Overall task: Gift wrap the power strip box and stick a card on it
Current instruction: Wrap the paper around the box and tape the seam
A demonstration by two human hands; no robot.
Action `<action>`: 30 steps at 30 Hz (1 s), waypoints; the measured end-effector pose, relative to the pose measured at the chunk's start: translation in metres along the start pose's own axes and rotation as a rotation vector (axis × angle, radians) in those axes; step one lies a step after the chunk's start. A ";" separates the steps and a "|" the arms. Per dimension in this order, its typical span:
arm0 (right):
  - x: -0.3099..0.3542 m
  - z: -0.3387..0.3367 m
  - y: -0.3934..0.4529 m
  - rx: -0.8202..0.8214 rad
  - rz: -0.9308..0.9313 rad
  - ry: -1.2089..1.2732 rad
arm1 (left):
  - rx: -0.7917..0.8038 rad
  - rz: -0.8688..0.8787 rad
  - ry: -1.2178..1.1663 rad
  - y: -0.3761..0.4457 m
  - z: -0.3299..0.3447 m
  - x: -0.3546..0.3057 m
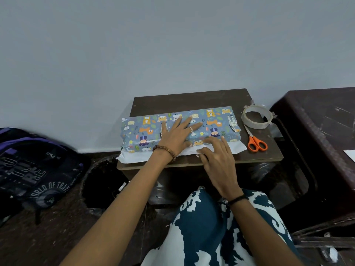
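The wrapped box [180,127] lies lengthwise left to right on the table [192,98], left hand [177,134] flat on top, while the right hand [216,152], fingers nearly straight, presses the white paper flap [238,147] along the near side.

head-worn view, forward and downward

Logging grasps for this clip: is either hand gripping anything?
Neither grips. Left hand presses flat on the wrapped box; right hand fingers press its near paper edge.
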State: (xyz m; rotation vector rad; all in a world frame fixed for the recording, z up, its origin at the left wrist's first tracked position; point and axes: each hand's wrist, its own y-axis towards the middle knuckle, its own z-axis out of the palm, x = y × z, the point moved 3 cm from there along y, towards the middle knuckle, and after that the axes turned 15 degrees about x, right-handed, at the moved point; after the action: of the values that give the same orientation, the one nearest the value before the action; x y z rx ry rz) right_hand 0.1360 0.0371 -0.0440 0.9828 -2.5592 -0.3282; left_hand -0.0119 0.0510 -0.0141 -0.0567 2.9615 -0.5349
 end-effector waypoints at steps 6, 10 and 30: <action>-0.002 0.002 -0.001 0.013 0.008 -0.001 | 0.037 0.001 0.025 0.001 -0.003 0.003; -0.002 0.004 -0.001 0.022 0.005 -0.011 | 0.035 -0.005 0.044 -0.002 -0.003 0.003; -0.003 -0.006 0.038 -0.003 -0.153 -0.170 | 0.122 0.034 -0.070 0.003 -0.021 0.004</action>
State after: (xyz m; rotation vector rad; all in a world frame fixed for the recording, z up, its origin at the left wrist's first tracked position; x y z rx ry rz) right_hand 0.1181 0.0662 -0.0262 1.2008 -2.6375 -0.4765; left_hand -0.0193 0.0606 0.0040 -0.0121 2.8499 -0.6925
